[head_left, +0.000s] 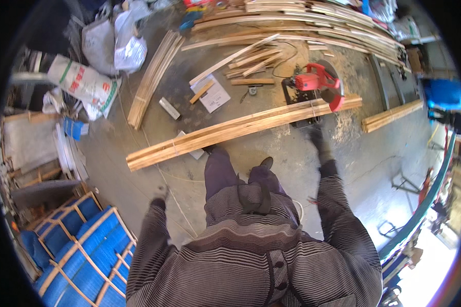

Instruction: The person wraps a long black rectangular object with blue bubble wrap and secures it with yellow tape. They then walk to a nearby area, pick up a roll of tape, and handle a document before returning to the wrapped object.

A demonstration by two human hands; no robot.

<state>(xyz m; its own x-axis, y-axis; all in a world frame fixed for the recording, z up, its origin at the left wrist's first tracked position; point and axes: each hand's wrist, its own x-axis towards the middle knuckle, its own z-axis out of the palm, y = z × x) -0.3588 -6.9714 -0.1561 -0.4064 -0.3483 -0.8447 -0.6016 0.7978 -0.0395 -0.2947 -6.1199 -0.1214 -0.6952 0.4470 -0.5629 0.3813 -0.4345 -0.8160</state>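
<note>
A long bundle of wooden strips (225, 130), tied near its ends, lies slantwise in front of my feet. Its right part rests across the base of a red cut-off saw (312, 81) with a round blade guard. My right hand (317, 139), in a dark glove, is just on the near side of the bundle and the saw's base; blur hides its fingers and whether it touches them. Low on the left, my left hand (161, 193) hangs beside my body, away from the bundle. Motion smears its fingers as well.
More wooden strips (156, 77) lie bundled at the left, with long stacks (297, 23) at the back. Beyond the bundle are a paper sheet (214, 96), a tape measure (252, 91) and a silvery box (169, 108). A wood-framed blue stack (87, 250) stands at lower left. Cords cross the floor.
</note>
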